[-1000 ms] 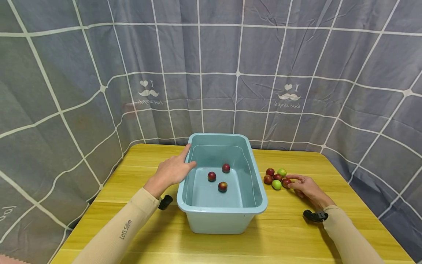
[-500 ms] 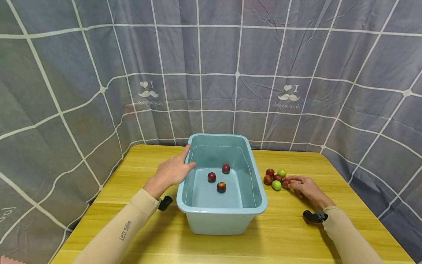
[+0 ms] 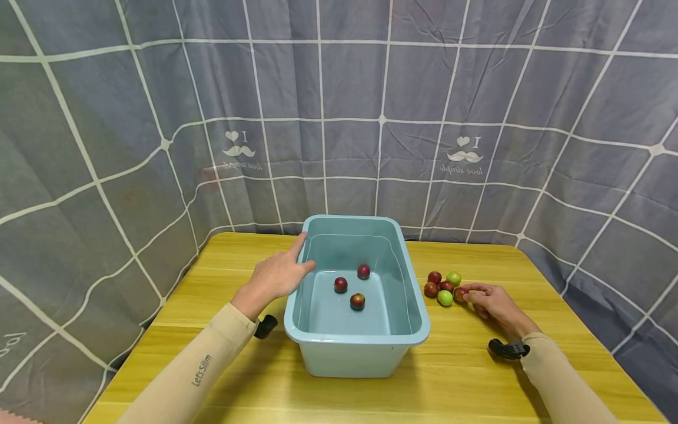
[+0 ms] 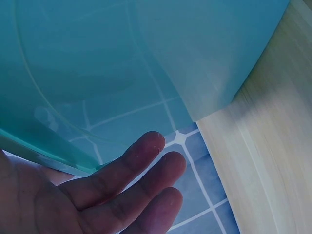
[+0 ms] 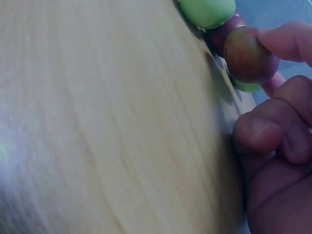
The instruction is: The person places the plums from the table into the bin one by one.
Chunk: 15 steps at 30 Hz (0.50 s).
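Observation:
A light blue plastic basin [image 3: 360, 339] stands mid-table with three dark red plums inside, one [image 3: 357, 302] nearest the front. My left hand [image 3: 275, 274] rests on its left rim, index finger along the edge and thumb over the inside. In the left wrist view the other fingers [image 4: 156, 175] extend loosely outside the wall. Right of the basin, my right hand [image 3: 495, 302] pinches a reddish plum [image 5: 248, 56] between thumb and index finger, the remaining fingers curled. That plum is beside a cluster of red plums [image 3: 431, 289] and two green plums [image 3: 445, 298].
The wooden table [image 3: 455, 377] has a yellow grain. Behind and around it hangs a grey curtain [image 3: 349, 147] with white grid lines. The basin's tall right wall [image 3: 410, 265] stands between its inside and the plum cluster.

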{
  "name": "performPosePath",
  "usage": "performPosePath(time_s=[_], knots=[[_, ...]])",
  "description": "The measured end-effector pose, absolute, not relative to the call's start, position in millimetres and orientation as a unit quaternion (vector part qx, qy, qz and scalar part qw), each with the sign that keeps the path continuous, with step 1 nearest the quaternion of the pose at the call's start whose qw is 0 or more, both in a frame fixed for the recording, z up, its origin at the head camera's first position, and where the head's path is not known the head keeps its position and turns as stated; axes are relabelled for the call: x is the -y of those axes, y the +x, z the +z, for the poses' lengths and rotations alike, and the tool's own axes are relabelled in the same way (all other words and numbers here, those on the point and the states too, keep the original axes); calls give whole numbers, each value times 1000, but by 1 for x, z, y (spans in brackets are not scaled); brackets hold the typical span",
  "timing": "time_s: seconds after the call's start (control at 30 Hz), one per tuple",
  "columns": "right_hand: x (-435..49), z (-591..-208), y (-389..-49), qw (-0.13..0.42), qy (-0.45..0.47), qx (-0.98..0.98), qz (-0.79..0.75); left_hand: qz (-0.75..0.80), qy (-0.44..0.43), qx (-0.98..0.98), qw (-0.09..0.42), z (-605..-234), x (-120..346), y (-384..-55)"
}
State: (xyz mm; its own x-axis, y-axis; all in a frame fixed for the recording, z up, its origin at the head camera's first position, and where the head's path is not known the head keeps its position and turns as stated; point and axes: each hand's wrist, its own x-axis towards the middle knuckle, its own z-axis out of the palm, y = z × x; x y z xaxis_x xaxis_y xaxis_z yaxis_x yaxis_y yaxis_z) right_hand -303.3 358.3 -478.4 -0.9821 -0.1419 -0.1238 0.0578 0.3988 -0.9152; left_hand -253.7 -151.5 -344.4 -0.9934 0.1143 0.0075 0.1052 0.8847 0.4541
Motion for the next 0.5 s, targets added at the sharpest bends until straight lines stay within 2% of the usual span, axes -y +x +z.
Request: performPosePath(time_s=[0.5], knots=[[-357, -476, -303, 90, -23, -833, -546, 233, 58, -971, 8, -345, 151, -253]])
